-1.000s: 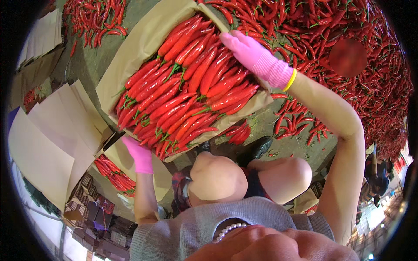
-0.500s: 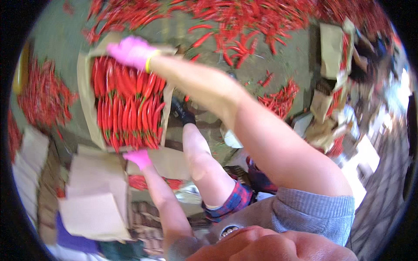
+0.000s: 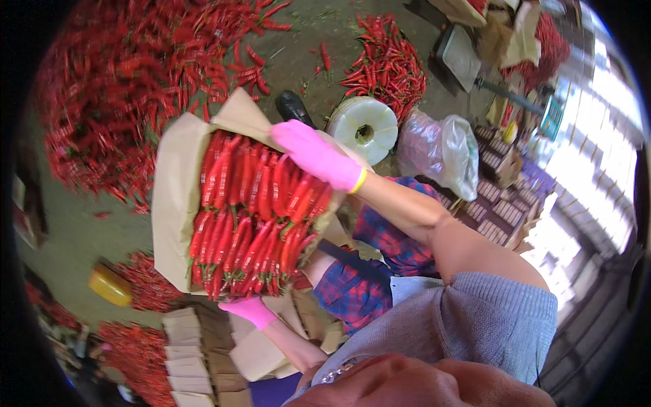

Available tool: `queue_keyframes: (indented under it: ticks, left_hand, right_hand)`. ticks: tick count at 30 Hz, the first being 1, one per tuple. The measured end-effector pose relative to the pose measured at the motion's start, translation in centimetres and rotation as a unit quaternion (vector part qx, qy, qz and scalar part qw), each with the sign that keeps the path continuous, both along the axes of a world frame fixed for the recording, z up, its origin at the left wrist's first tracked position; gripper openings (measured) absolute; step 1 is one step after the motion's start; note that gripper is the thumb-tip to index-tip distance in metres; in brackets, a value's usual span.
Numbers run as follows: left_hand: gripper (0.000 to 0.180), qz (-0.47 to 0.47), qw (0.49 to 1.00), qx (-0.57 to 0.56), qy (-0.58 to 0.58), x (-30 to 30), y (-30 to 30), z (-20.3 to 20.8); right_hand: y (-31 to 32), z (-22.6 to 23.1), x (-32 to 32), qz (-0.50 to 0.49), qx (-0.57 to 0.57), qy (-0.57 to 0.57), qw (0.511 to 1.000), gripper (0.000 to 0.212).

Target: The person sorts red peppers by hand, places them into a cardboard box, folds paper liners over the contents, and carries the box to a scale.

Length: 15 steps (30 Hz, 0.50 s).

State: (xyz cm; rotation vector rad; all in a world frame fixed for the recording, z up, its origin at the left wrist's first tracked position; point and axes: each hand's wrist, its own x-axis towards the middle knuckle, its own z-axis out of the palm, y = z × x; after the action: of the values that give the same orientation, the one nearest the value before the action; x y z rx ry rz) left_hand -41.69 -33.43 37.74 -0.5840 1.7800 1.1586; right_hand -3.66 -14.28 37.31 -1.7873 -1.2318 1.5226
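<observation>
A tan cardboard box (image 3: 173, 203) with its flaps folded out is packed with rows of long red chili peppers (image 3: 254, 210), green stems on many. Both hands wear pink gloves. My right hand (image 3: 315, 154) grips the box's upper right side, fingers closed over the rim. My left hand (image 3: 251, 311) supports the lower edge from below; some of its fingers are hidden behind the box. The box is held above the floor, in front of my legs in plaid shorts.
Loose chilies (image 3: 135, 88) cover the floor at upper left, with a smaller heap (image 3: 386, 64) at the top. Nearby are a large whitish roll (image 3: 363, 131), a clear plastic bag (image 3: 441, 152), a platform scale (image 3: 461, 57), a yellow container (image 3: 110, 285) and stacked cardboard (image 3: 186, 359).
My view has swung round, bringing the roll, plastic bag and scale into sight. The box has shifted rightward and down in view and looks larger, with both hands still on it.
</observation>
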Motion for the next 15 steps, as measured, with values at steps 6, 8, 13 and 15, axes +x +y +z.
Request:
queue_keyframes:
  ticks: [6, 8, 13, 15]
  left_hand:
    - [0.074, -0.26, 0.961, 0.077, -0.05, 9.4, 12.2, 14.2]
    - [0.072, -0.334, 0.938, 0.093, -0.027, 14.2, 16.2, 19.6]
    - [0.067, -0.528, 0.844, 0.078, 0.061, 32.7, 25.8, 34.5]
    - [0.066, -0.614, 0.777, 0.115, 0.077, 40.3, 28.5, 37.3]
  right_hand:
    - [-7.3, 10.5, 14.2, -0.223, 0.005, -0.045, 0.974, 0.028]
    - [-8.4, 14.0, 18.0, -0.443, -0.061, 0.148, 0.882, 0.029]
    - [-16.6, 24.4, 28.5, -0.515, 0.048, 0.086, 0.852, 0.037]
    - [-20.2, 27.4, 31.8, -0.57, 0.04, 0.069, 0.818, 0.039]
